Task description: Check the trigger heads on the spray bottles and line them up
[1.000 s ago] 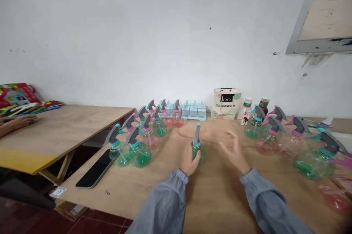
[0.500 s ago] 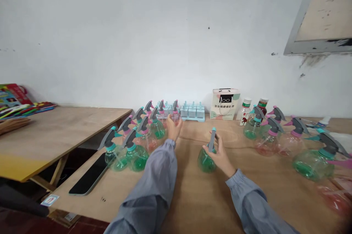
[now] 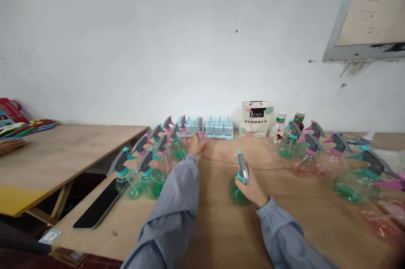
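My left hand is at the far end of a row of spray bottles, against the left side of a pink spray bottle with a grey trigger head. Its fingers are mostly hidden and blurred, so I cannot tell whether they grip the bottle. Nearer to me, my right hand is closed around the neck and side of a green spray bottle with a turquoise collar and nozzle. This bottle is upright in the middle of the table, and green liquid shows in it.
Several green and pink spray bottles stand at left and right. A black phone lies near the left edge. Along the wall are a light-blue mould tray, a paper bag and two capped bottles. A second table adjoins at left.
My left hand has shifted from in front of the pink spray bottle to its left side. My right hand has settled lower around the green spray bottle. The view has moved slightly.
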Available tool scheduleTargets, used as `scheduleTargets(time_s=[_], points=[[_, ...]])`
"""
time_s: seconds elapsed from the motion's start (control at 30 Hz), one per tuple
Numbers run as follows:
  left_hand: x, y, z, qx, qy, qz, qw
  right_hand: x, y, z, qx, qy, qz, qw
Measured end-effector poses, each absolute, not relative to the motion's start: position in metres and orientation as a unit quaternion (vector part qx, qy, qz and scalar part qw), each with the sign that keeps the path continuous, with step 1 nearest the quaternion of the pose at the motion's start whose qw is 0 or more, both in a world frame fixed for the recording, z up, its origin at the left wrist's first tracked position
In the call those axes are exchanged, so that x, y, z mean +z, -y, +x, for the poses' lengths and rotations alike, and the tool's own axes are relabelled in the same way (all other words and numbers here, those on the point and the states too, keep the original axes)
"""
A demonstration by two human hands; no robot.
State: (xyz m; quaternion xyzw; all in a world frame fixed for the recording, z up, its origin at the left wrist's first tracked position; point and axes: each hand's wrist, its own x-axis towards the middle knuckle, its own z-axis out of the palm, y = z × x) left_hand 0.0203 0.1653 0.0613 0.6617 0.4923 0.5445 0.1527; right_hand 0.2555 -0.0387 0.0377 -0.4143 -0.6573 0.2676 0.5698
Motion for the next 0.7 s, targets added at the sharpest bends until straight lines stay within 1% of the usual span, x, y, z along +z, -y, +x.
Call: scheduleTargets(time_s=[0.1,0.2,0.3,0.37,0.4,0.47,0.5,0.7], points=[[0.05,-0.138,0.025,0.528,-0.492,0.677,0.146,0.041,0.038,0.261,0.322,0.632,-0.418,0.567],[0.04,-0.104,0.024,0.505,-0.503,0.689,0.131,0.042,0.037,0.269,0.42,0.574,-0.433,0.554],[0.028,-0.068,0.025,0.487,-0.519,0.691,0.126,0.047,0.039,0.271,0.524,0.53,-0.381,0.547],[0.017,-0.046,0.031,0.511,-0.495,0.683,0.164,0.054,0.042,0.27,0.582,0.525,-0.324,0.53],[0.012,-0.037,0.035,0.527,-0.471,0.678,0.2,0.057,0.044,0.269,0.603,0.529,-0.299,0.517],[0.003,-0.022,0.046,0.548,-0.422,0.669,0.273,0.063,0.047,0.268,0.627,0.541,-0.269,0.493],[0.0,-0.016,0.052,0.552,-0.407,0.666,0.293,0.065,0.047,0.268,0.631,0.545,-0.263,0.484],[-0.002,-0.004,0.061,0.552,-0.402,0.667,0.298,0.069,0.05,0.271,0.6,0.594,-0.29,0.45]])
